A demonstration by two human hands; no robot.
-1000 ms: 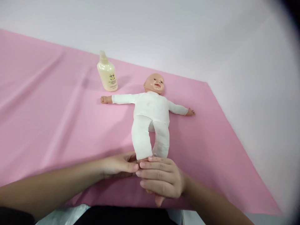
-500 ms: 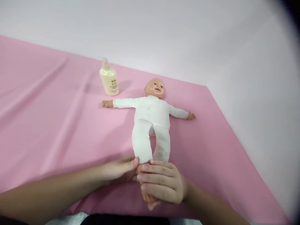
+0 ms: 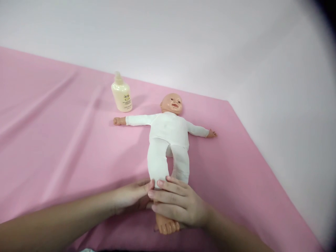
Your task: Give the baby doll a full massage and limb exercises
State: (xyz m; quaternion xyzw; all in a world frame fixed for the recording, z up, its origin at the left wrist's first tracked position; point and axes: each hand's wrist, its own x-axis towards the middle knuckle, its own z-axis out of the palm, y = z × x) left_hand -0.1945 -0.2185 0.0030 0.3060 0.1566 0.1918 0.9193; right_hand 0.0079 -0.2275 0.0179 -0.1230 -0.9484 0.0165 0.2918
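A baby doll (image 3: pixel 169 129) in white clothing lies face up, arms spread, its legs toward me. My left hand (image 3: pixel 135 196) holds the doll's lower leg on the left from the outer side, thumb near the trouser cuff and fingers partly hidden behind the leg. Across the top of the same leg lies my right hand (image 3: pixel 181 202), its fingers curved over the ankle and shin. The doll's bare foot (image 3: pixel 166 224) sticks out below my right fingers. My right hand and forearm cover most of the doll's other lower leg.
A cream pump bottle (image 3: pixel 123 98) with a printed label stands beyond the doll's arm on the left. The pink sheet (image 3: pixel 65 150) under everything has long creases at the left. A pale wall or floor (image 3: pixel 168 42) lies beyond its edge.
My right hand has shifted up the leg from the foot toward the shin, uncovering the doll's toes. The left hand stays at the leg. The whole view has tilted slightly upward.
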